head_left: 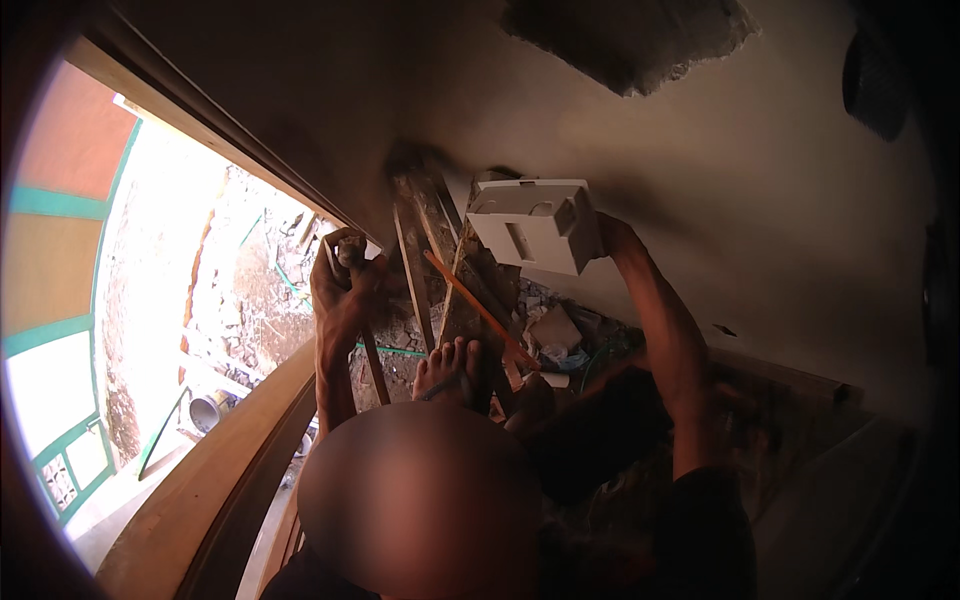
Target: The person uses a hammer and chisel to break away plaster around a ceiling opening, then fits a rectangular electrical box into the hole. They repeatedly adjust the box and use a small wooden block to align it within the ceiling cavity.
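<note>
My right hand (613, 240) grips the right side of a white plastic box (540, 232), which looks like an electrical box. It is held up in front of the wall, with an opening in its near face. Part of the right hand's fingers is hidden behind it. My left hand (340, 285) is wrapped round a long wooden handle (374, 365), whose rounded upper end (350, 248) shows above the fist. The handle's lower end is hidden, so its kind is unclear. The two hands are well apart.
Below the box stand narrow wooden boards (413, 270) and an orange strip (485, 312). A bare foot (450, 370) rests among rubble (555, 330). A wooden frame (215, 470) borders the bright opening at left. The wall has a ragged dark recess (635, 40).
</note>
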`<state>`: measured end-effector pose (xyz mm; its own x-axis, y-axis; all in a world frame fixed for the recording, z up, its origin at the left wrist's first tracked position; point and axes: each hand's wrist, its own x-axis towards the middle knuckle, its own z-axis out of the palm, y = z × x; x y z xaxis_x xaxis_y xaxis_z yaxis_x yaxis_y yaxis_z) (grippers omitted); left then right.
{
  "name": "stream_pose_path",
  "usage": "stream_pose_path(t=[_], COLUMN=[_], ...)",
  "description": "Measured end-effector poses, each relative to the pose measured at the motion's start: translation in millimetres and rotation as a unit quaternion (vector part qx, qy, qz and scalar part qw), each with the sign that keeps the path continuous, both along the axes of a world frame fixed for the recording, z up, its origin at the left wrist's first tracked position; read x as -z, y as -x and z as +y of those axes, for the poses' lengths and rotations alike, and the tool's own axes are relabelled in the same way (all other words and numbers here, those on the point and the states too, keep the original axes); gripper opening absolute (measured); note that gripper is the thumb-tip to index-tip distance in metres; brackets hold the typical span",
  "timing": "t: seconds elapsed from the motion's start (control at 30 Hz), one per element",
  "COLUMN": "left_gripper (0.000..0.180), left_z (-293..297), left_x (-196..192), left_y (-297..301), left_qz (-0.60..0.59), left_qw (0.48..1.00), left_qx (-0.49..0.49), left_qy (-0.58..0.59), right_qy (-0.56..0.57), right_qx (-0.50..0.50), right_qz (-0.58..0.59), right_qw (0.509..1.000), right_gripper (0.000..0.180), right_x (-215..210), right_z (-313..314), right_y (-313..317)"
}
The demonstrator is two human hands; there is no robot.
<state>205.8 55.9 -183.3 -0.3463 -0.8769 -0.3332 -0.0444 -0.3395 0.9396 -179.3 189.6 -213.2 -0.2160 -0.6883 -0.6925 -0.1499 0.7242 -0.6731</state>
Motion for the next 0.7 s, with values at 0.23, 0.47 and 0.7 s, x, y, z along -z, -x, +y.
stream_pose_path(t=[0.23, 0.47, 0.7], left_gripper=[0.048, 0.035, 0.039], left_z=[7, 3, 3], left_x=[-3, 3, -2], left_y=[10, 8, 15], left_qz=[-0.049, -0.039, -0.017], left_qw=[0.996, 0.998, 0.996], left_qx=[0.045, 0.033, 0.054], left_qy=[0.056, 0.039, 0.068], right_qy=[0.112, 0.191, 0.273], right_qx=[0.112, 0.141, 0.1], right_qz=[-0.059, -0.036, 0.032], right_qw=[0.986, 0.971, 0.956], right_gripper=[0.045, 0.043, 0.041], right_x=[35, 50, 24], right_z=[78, 110, 91], right_y=[-35, -63, -65])
